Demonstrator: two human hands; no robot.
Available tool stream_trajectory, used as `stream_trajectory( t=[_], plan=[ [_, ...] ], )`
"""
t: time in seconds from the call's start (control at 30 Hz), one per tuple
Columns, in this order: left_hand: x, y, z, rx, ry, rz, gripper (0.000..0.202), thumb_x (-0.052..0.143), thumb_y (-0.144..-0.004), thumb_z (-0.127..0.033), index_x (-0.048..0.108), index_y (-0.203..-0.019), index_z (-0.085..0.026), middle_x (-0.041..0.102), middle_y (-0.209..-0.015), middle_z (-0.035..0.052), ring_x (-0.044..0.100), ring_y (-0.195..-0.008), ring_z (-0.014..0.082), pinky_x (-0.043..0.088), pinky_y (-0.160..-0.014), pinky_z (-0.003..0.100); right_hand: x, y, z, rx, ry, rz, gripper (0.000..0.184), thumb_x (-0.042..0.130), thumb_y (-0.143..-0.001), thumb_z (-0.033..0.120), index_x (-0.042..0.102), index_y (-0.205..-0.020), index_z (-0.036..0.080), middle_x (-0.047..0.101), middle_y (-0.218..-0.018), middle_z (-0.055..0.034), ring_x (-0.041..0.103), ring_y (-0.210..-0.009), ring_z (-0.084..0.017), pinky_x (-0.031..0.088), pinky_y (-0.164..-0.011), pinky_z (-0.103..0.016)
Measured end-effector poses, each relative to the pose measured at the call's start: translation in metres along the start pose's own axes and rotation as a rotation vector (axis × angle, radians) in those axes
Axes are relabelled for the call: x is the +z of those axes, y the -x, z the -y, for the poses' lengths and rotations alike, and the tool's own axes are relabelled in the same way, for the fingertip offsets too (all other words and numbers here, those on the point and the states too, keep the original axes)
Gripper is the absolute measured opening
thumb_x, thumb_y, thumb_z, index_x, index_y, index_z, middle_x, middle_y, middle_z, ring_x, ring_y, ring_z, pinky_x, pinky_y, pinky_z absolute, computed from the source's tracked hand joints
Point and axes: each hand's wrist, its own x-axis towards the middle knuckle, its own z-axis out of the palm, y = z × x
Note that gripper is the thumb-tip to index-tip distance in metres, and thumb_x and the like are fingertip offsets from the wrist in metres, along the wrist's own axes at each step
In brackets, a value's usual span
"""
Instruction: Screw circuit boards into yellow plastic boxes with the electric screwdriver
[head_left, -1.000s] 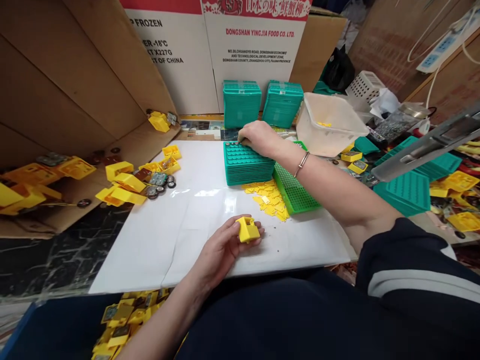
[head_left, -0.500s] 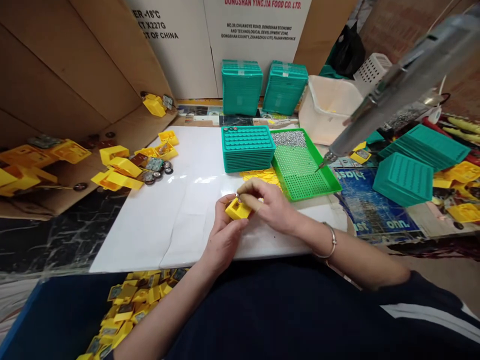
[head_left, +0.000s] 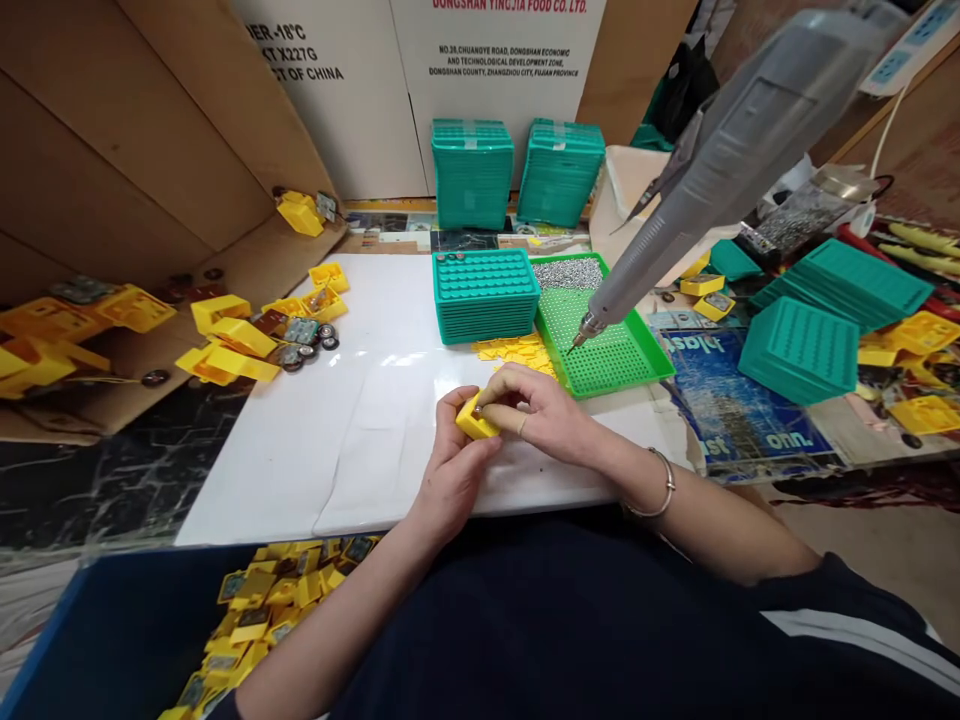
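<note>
My left hand [head_left: 455, 465] is closed around a small yellow plastic housing [head_left: 475, 420], held a little above the white work surface [head_left: 375, 430]. My right hand [head_left: 536, 412] has thumb and forefinger pinched together against the top of that housing. A small dark metallic bit shows at these fingertips, too small to name. Just beyond the hands lies a pile of flat yellow pieces [head_left: 517, 350]. A teal stack of ridged trays [head_left: 487, 300] stands behind it, with several small round parts on top.
A grey electric screwdriver [head_left: 660, 220] hangs at the right, its bit over a green perforated tray [head_left: 622, 350] holding small screws [head_left: 568, 273]. Yellow housings with circuit boards [head_left: 240, 335] lie left. A blue bin [head_left: 97, 620] of yellow housings stands below the table edge.
The yellow housing has turned in my left hand, and my right fingertips have shifted on it. The hanging screwdriver has swung left over the green tray. The view has shifted slightly.
</note>
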Motion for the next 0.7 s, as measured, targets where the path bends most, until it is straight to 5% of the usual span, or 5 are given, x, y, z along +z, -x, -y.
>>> stream_trajectory(
  t=[0.23, 0.5, 0.7],
  plan=[
    [-0.003, -0.002, 0.000, -0.016, 0.015, -0.024, 0.051, 0.063, -0.071, -0.010, 0.042, -0.115, -0.027, 0.058, -0.104, -0.0015, 0.056, -0.096, 0.0132, 0.042, -0.086, 0.025, 0.013, 0.007, -0.004, -0.209, 0.148, -0.065, 0.007, 0.051, -0.090, 0.019, 0.056, -0.085, 0.019, 0.059, -0.085, -0.0024, 0.054, -0.080, -0.013, 0.045, -0.076, -0.028],
    [-0.004, 0.000, 0.000, -0.033, 0.045, -0.061, 0.049, 0.062, -0.072, -0.010, 0.046, -0.115, -0.027, 0.059, -0.106, -0.0006, 0.056, -0.098, 0.0141, 0.042, -0.086, 0.026, 0.010, 0.005, 0.001, 0.038, -0.111, -0.079, 0.005, 0.055, -0.085, 0.018, 0.060, -0.087, 0.019, 0.064, -0.083, 0.0006, 0.058, -0.075, -0.010, 0.047, -0.069, -0.024],
    [-0.001, -0.006, -0.005, -0.098, 0.167, -0.104, 0.043, 0.060, -0.069, -0.005, 0.052, -0.107, -0.024, 0.062, -0.103, 0.0001, 0.059, -0.100, 0.0148, 0.041, -0.099, 0.032, 0.011, 0.004, -0.005, 0.012, -0.090, -0.107, 0.005, 0.059, -0.084, 0.019, 0.063, -0.087, 0.019, 0.066, -0.085, 0.0001, 0.060, -0.077, -0.010, 0.049, -0.071, -0.024]
  ],
)
